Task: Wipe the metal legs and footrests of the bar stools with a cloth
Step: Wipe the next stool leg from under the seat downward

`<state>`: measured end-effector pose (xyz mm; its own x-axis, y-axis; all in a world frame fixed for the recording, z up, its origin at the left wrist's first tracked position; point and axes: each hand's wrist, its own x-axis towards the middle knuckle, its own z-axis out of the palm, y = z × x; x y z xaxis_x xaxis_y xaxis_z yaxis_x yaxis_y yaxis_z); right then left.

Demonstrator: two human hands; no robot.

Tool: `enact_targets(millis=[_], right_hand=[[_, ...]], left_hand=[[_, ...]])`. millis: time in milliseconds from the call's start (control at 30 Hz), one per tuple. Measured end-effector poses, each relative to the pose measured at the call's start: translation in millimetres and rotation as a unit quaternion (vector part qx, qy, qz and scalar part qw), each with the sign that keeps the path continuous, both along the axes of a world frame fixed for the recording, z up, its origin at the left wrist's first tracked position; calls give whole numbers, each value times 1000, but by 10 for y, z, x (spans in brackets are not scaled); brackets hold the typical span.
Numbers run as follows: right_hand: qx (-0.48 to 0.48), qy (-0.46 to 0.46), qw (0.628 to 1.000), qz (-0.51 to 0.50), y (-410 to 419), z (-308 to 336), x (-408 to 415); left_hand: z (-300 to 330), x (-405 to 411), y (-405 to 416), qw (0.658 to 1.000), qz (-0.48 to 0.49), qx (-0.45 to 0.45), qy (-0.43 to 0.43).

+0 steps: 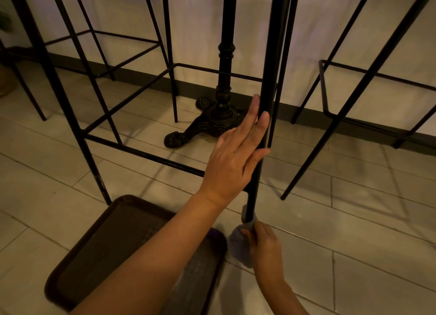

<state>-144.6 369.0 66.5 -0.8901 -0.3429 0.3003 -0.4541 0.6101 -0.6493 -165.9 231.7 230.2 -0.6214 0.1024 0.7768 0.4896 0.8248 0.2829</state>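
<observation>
I can read no text, label, brand, number or sign anywhere in my head view; the stool legs [266, 116], the tray [99, 241] and the cloth [240, 246] all show plain, unmarked surfaces in this dim light.

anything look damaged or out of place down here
One thing: the stool leg at the left, near its foot, shows pale worn patches where the black finish looks chipped. A dark tray lies on the floor beside it, an unusual spot. Nothing looks spilled or askew.
</observation>
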Motion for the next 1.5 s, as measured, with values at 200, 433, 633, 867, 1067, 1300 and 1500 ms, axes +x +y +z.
enact_targets(millis=[200, 433, 633, 867, 1067, 1300, 1500], right_hand=[[15, -7, 1000, -6, 9, -51, -2], [14, -12, 1000, -3, 8, -55, -81], [2, -41, 999, -17, 39, -91, -25], [30, -86, 996, -21, 92, -252, 11], [49, -65, 996, -22, 74, -250, 4], [26, -120, 992, 3, 68, -351, 14], [30, -176, 984, 7, 76, -346, 21]], left_hand=[[15, 18, -7, 1000, 2, -4, -14], [10, 20, -5, 1000, 7, -7, -19], [3, 20, 4, 1000, 8, -3, -22], [23, 36, 3, 1000, 7, -1, -26], [18, 25, -6, 1000, 1, -1, -18], [-17, 8, 8, 1000, -6, 8, -8], [-28, 4, 2, 1000, -8, 6, 3]])
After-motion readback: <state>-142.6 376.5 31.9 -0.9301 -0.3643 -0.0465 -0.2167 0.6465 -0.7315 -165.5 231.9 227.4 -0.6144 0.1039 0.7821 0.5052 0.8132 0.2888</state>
